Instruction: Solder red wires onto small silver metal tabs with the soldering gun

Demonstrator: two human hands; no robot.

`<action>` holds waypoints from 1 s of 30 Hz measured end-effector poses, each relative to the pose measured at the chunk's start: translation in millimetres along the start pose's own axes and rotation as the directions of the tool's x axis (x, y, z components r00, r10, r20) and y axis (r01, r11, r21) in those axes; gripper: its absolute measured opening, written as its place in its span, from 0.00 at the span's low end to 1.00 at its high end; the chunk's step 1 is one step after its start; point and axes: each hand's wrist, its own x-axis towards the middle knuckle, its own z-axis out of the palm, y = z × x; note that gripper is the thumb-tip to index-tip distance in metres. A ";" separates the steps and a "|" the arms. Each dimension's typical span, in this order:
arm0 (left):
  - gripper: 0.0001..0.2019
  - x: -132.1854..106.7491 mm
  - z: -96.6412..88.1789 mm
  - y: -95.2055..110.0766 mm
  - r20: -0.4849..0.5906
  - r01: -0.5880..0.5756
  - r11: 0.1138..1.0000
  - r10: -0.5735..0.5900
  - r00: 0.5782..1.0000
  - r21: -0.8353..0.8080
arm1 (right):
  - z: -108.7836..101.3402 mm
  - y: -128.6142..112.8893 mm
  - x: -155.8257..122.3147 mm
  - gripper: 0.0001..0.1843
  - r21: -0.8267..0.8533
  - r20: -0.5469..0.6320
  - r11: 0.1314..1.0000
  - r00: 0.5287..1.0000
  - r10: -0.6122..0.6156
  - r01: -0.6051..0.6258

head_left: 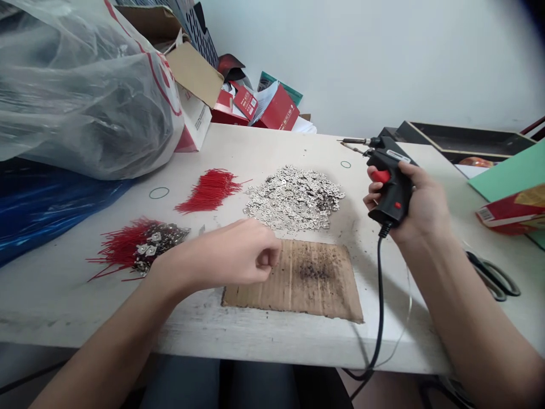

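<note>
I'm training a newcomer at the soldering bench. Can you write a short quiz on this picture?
1. True or false: the right hand grips a black soldering gun.
2. What lies under the closed left hand? A) scissors B) scorched cardboard pad C) green card
3. Which pile sits nearest the soldering gun's tip: loose red wires, metal tabs, or wires joined to tabs?

Key: 1 true. 2 B, the cardboard pad; the scissors lie at the right. 3 metal tabs.
</note>
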 end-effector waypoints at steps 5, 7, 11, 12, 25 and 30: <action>0.08 1.2 -0.2 1.8 0.002 0.006 1.000 -0.005 1.000 -0.005 | 1.0 -0.4 -0.9 0.15 0.005 -0.011 1.000 1.000 0.001 -0.001; 0.08 1.6 0.3 2.3 0.006 0.007 1.000 -0.007 1.000 -0.007 | 1.5 -0.6 -1.2 0.15 0.005 -0.009 1.000 1.000 0.007 -0.007; 0.06 -0.3 -3.0 1.2 -0.004 0.009 0.999 -0.009 1.000 -0.032 | 1.7 -0.4 -0.8 0.14 0.005 -0.007 1.000 1.000 0.008 -0.008; 0.05 -1.2 -5.3 -0.2 -0.023 0.011 0.999 -0.013 1.000 -0.046 | 1.7 -0.3 -0.5 0.14 0.008 -0.012 1.000 1.000 0.005 -0.005; 0.11 14.8 5.2 -32.0 -0.308 0.179 0.978 -0.139 0.941 0.105 | -1.0 2.0 1.1 0.12 0.045 0.003 0.999 1.000 0.003 -0.003; 0.11 15.0 8.8 -30.7 -0.305 0.176 0.976 -0.131 0.943 0.125 | -1.0 2.2 1.5 0.11 0.035 0.001 0.999 1.000 -0.001 0.001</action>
